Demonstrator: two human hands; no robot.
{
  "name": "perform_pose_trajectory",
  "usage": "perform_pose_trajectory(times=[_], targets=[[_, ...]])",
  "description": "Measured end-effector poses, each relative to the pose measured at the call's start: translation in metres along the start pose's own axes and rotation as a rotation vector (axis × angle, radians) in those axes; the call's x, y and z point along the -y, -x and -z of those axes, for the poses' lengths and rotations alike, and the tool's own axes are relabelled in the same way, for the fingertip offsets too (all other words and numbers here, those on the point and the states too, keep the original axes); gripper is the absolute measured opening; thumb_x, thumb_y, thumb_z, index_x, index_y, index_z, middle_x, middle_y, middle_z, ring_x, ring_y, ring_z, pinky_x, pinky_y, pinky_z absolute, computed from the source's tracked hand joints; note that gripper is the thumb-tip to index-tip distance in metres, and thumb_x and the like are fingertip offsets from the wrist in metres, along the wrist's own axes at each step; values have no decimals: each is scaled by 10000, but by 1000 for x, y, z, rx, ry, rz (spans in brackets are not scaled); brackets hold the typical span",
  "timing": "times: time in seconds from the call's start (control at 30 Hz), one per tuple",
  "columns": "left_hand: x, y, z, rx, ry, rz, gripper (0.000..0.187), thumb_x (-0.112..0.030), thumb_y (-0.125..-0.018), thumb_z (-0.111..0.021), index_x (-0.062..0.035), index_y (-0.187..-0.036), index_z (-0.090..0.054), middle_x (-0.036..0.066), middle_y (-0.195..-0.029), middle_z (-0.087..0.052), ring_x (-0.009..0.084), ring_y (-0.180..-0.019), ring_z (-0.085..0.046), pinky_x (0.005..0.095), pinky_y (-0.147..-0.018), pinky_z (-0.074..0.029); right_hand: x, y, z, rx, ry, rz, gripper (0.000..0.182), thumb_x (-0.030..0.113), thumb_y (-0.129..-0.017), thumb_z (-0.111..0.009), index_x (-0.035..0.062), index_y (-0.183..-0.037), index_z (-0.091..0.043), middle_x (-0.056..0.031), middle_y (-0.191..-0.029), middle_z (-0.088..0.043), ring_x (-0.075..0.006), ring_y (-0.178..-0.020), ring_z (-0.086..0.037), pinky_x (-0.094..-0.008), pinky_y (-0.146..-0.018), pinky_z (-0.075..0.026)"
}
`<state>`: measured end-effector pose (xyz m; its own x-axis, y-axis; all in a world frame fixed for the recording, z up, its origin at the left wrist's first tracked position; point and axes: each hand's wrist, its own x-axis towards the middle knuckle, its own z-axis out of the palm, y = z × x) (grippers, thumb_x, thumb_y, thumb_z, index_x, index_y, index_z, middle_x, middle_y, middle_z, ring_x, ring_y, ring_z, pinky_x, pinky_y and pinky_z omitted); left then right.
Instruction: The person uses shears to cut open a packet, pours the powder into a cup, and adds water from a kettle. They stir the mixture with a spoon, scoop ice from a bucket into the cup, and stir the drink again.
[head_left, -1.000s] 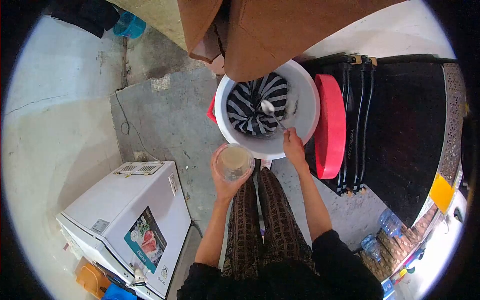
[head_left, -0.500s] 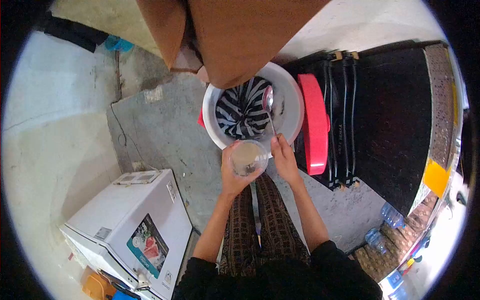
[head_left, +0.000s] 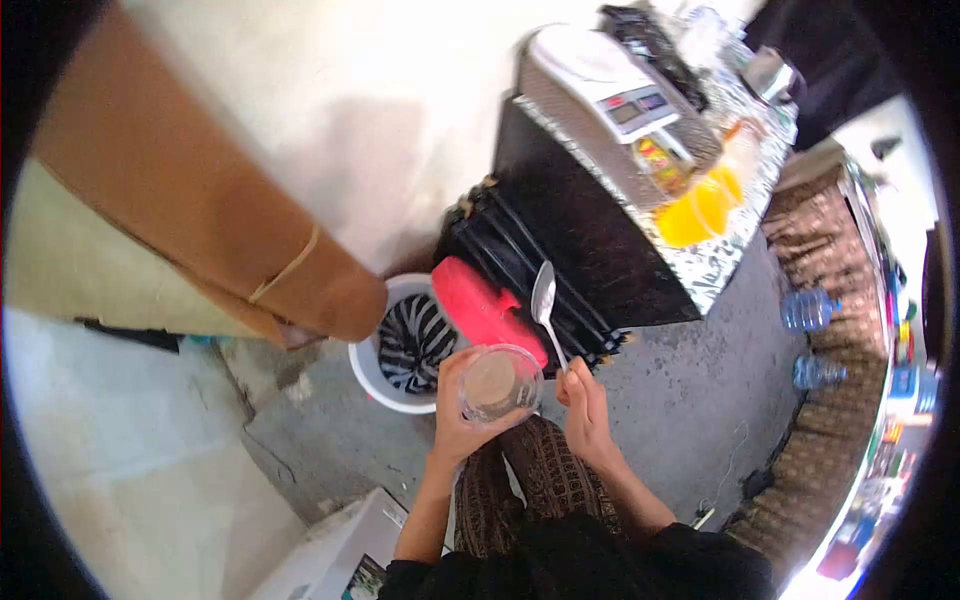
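Observation:
A clear round cup (head_left: pixel 500 384) with something pale inside is gripped from its left side and below by my left hand (head_left: pixel 458 422). My right hand (head_left: pixel 588 408) pinches the handle of a metal spoon (head_left: pixel 544 298), whose bowl points up and away from me, right of the cup. Beyond my left hand stands a white bucket (head_left: pixel 368 384) with black-and-white striped cloth (head_left: pixel 415 340) bunched inside. A red lid-like object (head_left: pixel 490 312) leans beside the bucket, partly hidden behind the cup.
Black folded frames (head_left: pixel 530 265) lean against a covered table (head_left: pixel 600 215). On top are a white scale (head_left: pixel 590 70), a yellow item (head_left: pixel 700 208) and a metal jug (head_left: pixel 768 78). Plastic bottles (head_left: pixel 808 310) stand right. A brown hanging cloth (head_left: pixel 220 190) fills the upper left; a white appliance (head_left: pixel 335 548) is below.
The view has swung to the right, bringing the tabletop and scale into sight. The cup and spoon stay in my hands, and the spoon is now away from the bucket.

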<state>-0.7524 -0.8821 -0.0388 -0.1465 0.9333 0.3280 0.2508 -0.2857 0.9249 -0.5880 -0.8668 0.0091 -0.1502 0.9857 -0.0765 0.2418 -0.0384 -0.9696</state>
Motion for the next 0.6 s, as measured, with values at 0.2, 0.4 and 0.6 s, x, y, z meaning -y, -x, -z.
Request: perform_pose_trajectory(times=[0.2,0.4,0.6], targets=[[-50,-39,-107,256,134,-15,793,-167,-522,-841,-16,-1187,-437,130,-1124,-483,265,-1083,-457,362,-917,-377,-9,38,104,-523,28,-19,220,199,-956,-328,56,-808,-408,35,-591,-353,-37,-507,-284,-211,-445,-238],[-84,-61,-246,158,257,19,868,-38,-543,-801,-18,-1259,-311,118,-1211,-389,230,-1165,-397,350,-995,-321,-33,24,227,-676,-129,-35,235,147,-922,-341,17,-917,-537,48,-555,-328,-49,-495,-283,-220,-453,-219],[-84,-84,-331,76,232,14,867,-53,-559,-798,-8,-1266,-297,123,-1227,-384,227,-1167,-392,346,-991,-320,-84,-24,299,-461,-156,-143,263,157,-942,-331,24,-1084,-509,35,-586,-346,-48,-538,-309,-219,-474,-261]])
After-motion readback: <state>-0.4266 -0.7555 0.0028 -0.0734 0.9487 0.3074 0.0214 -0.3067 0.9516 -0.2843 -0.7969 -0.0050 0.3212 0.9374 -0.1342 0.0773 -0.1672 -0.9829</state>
